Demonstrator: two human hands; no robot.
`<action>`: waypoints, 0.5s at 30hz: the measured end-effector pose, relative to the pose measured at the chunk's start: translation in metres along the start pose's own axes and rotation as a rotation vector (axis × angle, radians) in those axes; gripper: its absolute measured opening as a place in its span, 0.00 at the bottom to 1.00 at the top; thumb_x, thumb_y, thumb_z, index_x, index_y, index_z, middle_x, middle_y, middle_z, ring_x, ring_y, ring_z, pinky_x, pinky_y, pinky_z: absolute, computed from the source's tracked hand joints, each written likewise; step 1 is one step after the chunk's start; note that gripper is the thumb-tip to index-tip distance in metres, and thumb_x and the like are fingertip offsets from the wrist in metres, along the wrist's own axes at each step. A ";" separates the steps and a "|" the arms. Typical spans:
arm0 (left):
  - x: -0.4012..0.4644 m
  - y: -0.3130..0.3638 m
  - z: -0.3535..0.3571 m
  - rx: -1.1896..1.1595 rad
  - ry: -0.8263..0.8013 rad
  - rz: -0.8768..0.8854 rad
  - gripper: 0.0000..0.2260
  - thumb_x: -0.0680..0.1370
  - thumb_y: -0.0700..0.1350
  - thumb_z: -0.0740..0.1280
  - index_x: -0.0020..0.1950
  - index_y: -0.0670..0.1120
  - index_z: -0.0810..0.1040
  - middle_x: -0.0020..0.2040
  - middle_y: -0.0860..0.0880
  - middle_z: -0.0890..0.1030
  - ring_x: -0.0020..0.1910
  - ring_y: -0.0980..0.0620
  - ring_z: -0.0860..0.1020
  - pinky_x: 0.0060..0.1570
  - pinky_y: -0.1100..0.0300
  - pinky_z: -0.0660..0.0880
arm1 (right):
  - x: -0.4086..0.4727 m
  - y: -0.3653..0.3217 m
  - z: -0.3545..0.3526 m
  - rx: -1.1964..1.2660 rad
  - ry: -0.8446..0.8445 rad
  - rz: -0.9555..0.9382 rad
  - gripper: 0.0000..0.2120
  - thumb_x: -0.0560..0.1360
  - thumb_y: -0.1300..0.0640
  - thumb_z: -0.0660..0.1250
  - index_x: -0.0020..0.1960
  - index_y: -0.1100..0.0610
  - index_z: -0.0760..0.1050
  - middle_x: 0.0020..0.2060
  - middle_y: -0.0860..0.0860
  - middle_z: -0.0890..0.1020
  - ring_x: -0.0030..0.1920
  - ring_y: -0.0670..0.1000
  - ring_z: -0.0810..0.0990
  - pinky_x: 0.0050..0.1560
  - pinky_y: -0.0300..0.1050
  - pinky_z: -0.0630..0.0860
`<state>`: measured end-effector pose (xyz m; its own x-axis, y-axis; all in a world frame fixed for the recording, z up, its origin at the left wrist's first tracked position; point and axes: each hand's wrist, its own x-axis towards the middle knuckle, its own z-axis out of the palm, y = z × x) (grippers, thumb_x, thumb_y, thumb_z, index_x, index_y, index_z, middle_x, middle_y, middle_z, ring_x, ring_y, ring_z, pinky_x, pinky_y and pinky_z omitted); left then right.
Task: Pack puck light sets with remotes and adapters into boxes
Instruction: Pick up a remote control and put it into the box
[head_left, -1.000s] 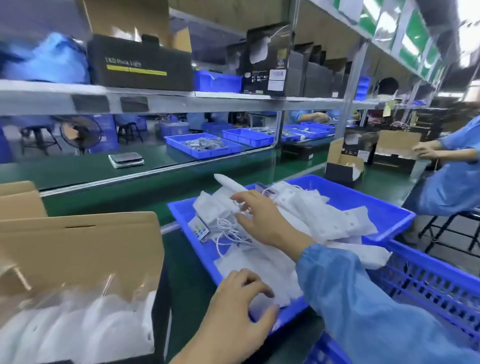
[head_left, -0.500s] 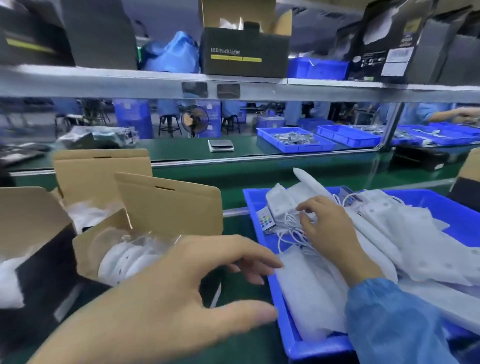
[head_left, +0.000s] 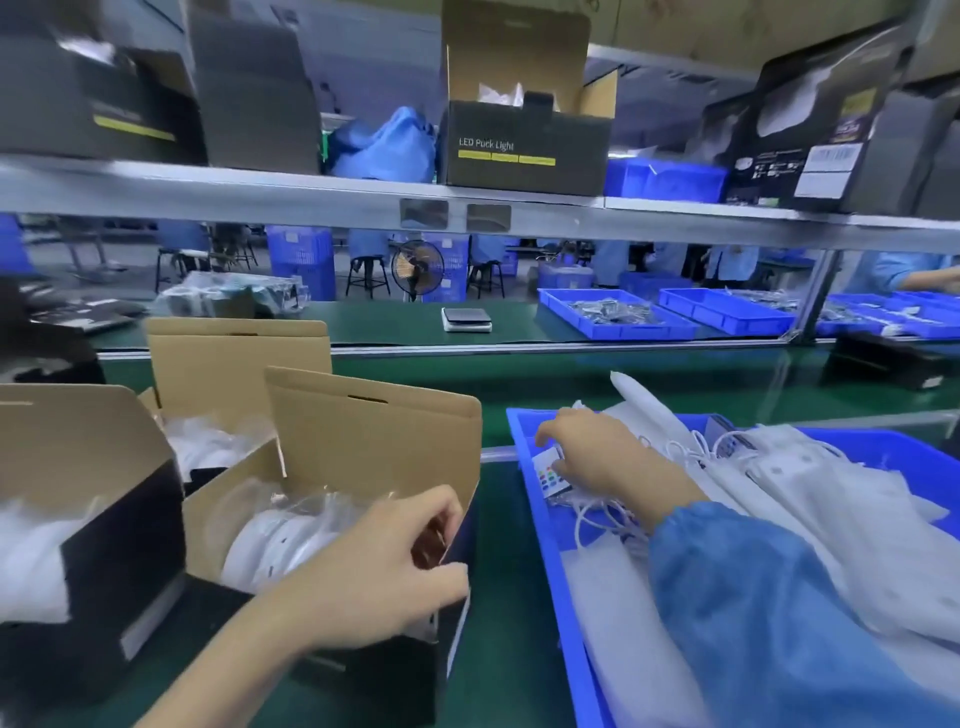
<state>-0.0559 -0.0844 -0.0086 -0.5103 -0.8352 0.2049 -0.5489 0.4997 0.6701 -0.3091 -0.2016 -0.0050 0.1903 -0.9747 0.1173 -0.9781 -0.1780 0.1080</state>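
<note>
The box (head_left: 332, 499) stands open on the belt, its near right corner pinched by the left hand (head_left: 384, 566), seemingly to steady it for loading. In the blue tray (head_left: 524, 431) beside it, a remote (head_left: 549, 470) is touched by the curled right hand (head_left: 602, 457); whether it is gripped cannot be told. Bagged lights (head_left: 280, 540) already lie in the box.
</note>
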 end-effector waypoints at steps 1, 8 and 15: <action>0.005 0.000 0.005 -0.037 0.026 -0.018 0.10 0.67 0.53 0.65 0.40 0.48 0.69 0.33 0.52 0.75 0.33 0.58 0.69 0.37 0.61 0.69 | 0.012 0.000 0.004 -0.043 -0.057 0.016 0.18 0.78 0.56 0.62 0.68 0.48 0.71 0.64 0.52 0.73 0.66 0.57 0.70 0.58 0.47 0.69; 0.042 -0.009 0.036 0.046 0.212 -0.021 0.13 0.68 0.63 0.60 0.38 0.54 0.65 0.35 0.60 0.75 0.32 0.57 0.70 0.32 0.62 0.65 | 0.048 0.046 -0.017 0.108 0.057 0.144 0.17 0.77 0.48 0.64 0.64 0.49 0.74 0.62 0.52 0.75 0.61 0.56 0.74 0.58 0.49 0.71; 0.085 -0.001 0.056 0.098 0.285 -0.062 0.14 0.72 0.62 0.63 0.38 0.54 0.64 0.42 0.68 0.75 0.36 0.59 0.73 0.30 0.61 0.64 | 0.043 0.166 -0.010 0.227 0.129 0.583 0.11 0.77 0.59 0.62 0.53 0.60 0.81 0.54 0.59 0.83 0.56 0.60 0.79 0.58 0.49 0.75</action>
<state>-0.1358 -0.1431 -0.0313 -0.2751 -0.8886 0.3671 -0.6416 0.4540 0.6182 -0.4630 -0.2714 0.0280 -0.3842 -0.8984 0.2129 -0.9147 0.3390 -0.2200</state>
